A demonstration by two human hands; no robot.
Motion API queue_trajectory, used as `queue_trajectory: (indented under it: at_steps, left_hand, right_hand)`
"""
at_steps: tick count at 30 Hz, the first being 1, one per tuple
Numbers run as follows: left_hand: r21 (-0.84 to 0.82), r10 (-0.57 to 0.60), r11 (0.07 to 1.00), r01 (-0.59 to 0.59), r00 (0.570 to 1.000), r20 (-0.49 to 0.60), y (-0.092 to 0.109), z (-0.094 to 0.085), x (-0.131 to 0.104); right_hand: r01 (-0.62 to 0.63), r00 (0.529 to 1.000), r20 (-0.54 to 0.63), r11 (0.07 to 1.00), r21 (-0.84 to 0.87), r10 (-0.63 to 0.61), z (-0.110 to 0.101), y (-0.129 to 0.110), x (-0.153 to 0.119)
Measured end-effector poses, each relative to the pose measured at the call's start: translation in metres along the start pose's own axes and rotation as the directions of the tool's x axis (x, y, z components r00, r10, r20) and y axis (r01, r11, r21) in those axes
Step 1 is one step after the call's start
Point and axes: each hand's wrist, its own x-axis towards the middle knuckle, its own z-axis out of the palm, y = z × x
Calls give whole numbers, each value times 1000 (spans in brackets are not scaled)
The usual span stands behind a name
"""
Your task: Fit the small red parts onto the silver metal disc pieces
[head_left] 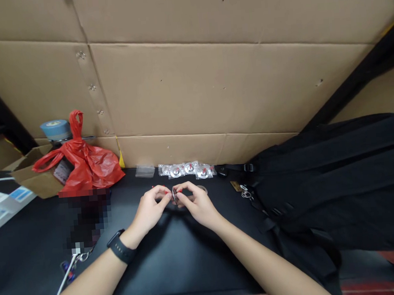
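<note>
clock centred on the small shiny piece (174, 195), 12 pointing away from the person.

at centre: the piece stands roughly on edge above the black table (152, 269), between the two hands. left hand (153, 207), at 8, thumb and fingertips drawn together in a pinch on its near side; right hand (196, 203), at 4, pinching likewise from the opposite side. bits of red show at the fingertips; what they belong to is too small to tell. whether the piece is bare or wrapped: cannot tell.

from just before 12 round to 2: overlapping clear packets (176, 171) with silvery discs and red marks inside, lying flat by the cardboard wall (192, 93). at 10 to 11: a flat heap of clear plastic (145, 171), no disc visible in it.

progress, as judged: the packets look settled, set down and out of the fingers' reach; whether they are sealed does not show. the piece at centre seems mid-handling, not laid with them. how much remains beyond it cannot be read.

margins: a ring (202, 189) at 3, partly hidden behind the right hand; farther out at 3, a black backpack (339, 177); red bag (94, 167) at 10.
</note>
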Motion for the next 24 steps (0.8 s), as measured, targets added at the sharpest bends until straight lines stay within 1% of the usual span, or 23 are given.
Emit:
queue_trajectory:
  at_steps: [2, 5, 8, 10, 11, 13, 15, 17, 19, 20, 22, 24]
  left_hand:
    - [14, -8, 1000, 8, 1000, -2, -1, -1, 0]
    - [41, -12, 999, 12, 1000, -1, 0, -1, 0]
    - [86, -8, 996, 7, 1000, 19, 6, -2, -2]
    - [153, 4, 988, -13, 998, 59, 11, -3, -3]
    - [218, 12, 976, -27, 997, 71, 12, -4, -3]
    - [413, 37, 909, -59, 997, 61, 11, -9, 0]
    - [632, 77, 771, -74, 997, 23, 4, -18, 5]
    - [776, 90, 628, -48, 996, -11, -10, -27, 11]
    - [842, 51, 539, 3, 998, -36, -24, -36, 18]
    - [857, 26, 515, 14, 999, -31, -30, -39, 21]
    - [867, -5, 498, 24, 1000, -25, -36, -43, 25]
    - [868, 10, 495, 23, 999, -32, -35, -43, 28]
  right_hand:
    - [-47, 999, 12, 996, 72, 46, 0, -2, 0]
    - [-90, 995, 61, 990, 109, 84, -2, -3, -1]
    - [-110, 989, 114, 990, 92, 99, -5, -2, -2]
    - [-105, 990, 104, 993, 62, 98, -7, -2, -1]
    - [-100, 992, 84, 994, 42, 96, -7, -2, -1]
    - [-97, 995, 26, 995, -1, 97, -8, -2, 0]
    - [-110, 994, -32, 993, -38, 109, -11, -2, 1]
    - [-122, 991, -70, 989, -78, 117, -14, 0, 3]
    - [-121, 990, -83, 987, -107, 112, -18, 2, 3]
    - [-119, 990, -82, 986, -113, 110, -19, 3, 4]
    - [-123, 990, -79, 987, -108, 114, -21, 5, 4]
    - [-133, 989, -83, 987, -95, 125, -22, 5, 4]
